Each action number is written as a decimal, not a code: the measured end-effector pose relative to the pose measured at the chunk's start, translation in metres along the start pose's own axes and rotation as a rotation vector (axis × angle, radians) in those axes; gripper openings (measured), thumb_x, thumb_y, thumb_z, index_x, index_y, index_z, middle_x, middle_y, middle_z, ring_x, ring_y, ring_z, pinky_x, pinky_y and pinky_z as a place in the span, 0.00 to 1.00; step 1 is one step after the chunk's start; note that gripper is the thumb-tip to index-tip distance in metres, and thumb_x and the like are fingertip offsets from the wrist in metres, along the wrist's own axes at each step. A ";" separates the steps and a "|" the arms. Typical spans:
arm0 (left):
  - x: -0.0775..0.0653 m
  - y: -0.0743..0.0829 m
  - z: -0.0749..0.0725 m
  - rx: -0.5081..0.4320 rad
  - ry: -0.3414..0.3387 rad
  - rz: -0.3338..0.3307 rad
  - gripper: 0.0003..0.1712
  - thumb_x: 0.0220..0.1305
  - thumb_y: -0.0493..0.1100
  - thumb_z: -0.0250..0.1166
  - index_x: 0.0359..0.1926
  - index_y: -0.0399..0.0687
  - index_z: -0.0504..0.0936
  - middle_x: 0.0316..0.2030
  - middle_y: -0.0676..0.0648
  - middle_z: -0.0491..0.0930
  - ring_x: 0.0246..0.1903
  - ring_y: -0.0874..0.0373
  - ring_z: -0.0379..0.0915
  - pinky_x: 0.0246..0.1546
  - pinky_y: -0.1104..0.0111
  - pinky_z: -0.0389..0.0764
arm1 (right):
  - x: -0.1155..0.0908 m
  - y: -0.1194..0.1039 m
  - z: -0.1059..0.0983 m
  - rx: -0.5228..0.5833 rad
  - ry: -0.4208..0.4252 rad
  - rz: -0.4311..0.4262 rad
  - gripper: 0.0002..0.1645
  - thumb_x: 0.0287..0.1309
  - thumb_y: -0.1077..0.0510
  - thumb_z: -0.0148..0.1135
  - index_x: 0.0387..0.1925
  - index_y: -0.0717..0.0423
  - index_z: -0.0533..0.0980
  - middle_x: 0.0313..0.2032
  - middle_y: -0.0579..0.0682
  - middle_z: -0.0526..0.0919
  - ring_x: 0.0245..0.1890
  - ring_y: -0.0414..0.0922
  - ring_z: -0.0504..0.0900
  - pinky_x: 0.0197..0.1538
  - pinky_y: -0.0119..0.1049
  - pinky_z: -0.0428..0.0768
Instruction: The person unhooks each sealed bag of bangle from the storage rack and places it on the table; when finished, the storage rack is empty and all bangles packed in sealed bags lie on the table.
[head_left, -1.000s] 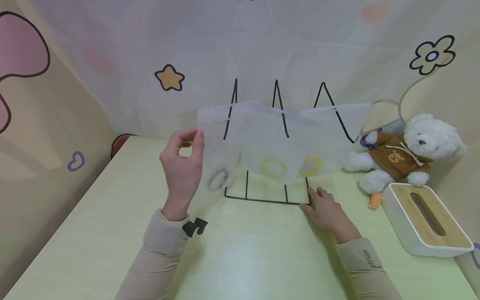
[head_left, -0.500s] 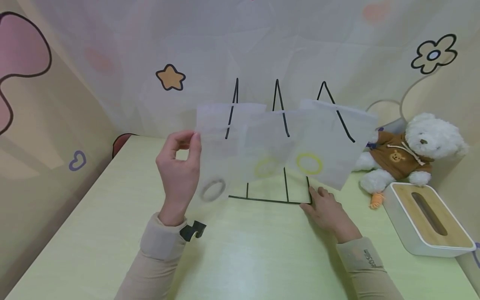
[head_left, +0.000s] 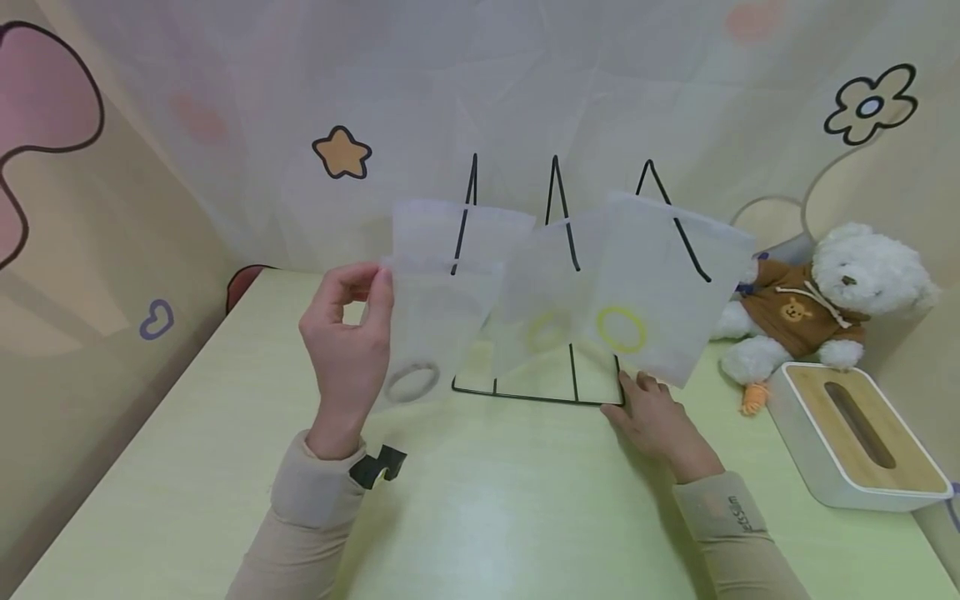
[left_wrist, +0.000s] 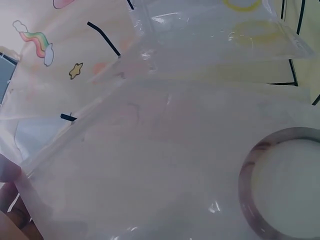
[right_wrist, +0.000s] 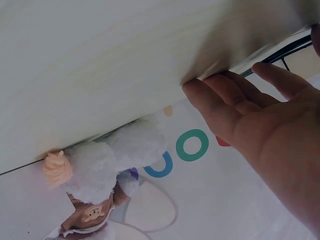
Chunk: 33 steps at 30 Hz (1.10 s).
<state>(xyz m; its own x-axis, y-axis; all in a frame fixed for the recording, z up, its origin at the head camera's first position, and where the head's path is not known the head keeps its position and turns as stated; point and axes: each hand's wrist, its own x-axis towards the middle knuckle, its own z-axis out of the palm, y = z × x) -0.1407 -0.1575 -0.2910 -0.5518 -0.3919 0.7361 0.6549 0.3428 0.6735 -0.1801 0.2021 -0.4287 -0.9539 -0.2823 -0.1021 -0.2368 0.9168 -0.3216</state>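
Head view: left hand [head_left: 347,354] pinches bag [head_left: 437,321], long axis upright, ring [left_wrist: 245,182] low; right hand [head_left: 654,423] touches rack [head_left: 536,397].

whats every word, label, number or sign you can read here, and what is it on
"etsSlim", on the right sleeve's cuff; a letter before it is unclear.
"O", a green shape on the backdrop; it may be only a ring.
Blue curve beside it: partly hidden, cannot tell if it is a letter.
I can read nothing else.
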 end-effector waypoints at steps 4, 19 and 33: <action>-0.001 0.002 -0.004 -0.009 -0.017 0.009 0.07 0.64 0.35 0.64 0.40 0.34 0.83 0.31 0.42 0.83 0.33 0.59 0.75 0.40 0.68 0.75 | 0.000 -0.001 0.000 0.003 -0.004 0.005 0.42 0.72 0.44 0.48 0.71 0.72 0.53 0.66 0.76 0.56 0.63 0.74 0.58 0.53 0.72 0.65; -0.001 0.012 -0.013 -0.049 0.001 0.021 0.06 0.63 0.34 0.64 0.39 0.32 0.83 0.33 0.43 0.83 0.33 0.57 0.76 0.39 0.66 0.75 | 0.001 -0.001 0.000 -0.002 0.008 0.003 0.41 0.71 0.44 0.49 0.70 0.72 0.55 0.65 0.76 0.58 0.61 0.74 0.60 0.51 0.72 0.67; 0.002 0.016 -0.028 -0.037 0.073 0.020 0.06 0.61 0.31 0.65 0.38 0.29 0.83 0.33 0.39 0.82 0.32 0.58 0.76 0.38 0.68 0.76 | -0.001 -0.003 -0.002 0.003 0.000 0.004 0.42 0.72 0.45 0.49 0.70 0.72 0.54 0.66 0.76 0.55 0.62 0.75 0.57 0.53 0.72 0.65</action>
<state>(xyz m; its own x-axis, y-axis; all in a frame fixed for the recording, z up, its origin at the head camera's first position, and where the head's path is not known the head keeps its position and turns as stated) -0.1170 -0.1773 -0.2809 -0.5006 -0.4470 0.7413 0.6845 0.3199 0.6551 -0.1790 0.1997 -0.4258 -0.9547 -0.2789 -0.1034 -0.2327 0.9168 -0.3245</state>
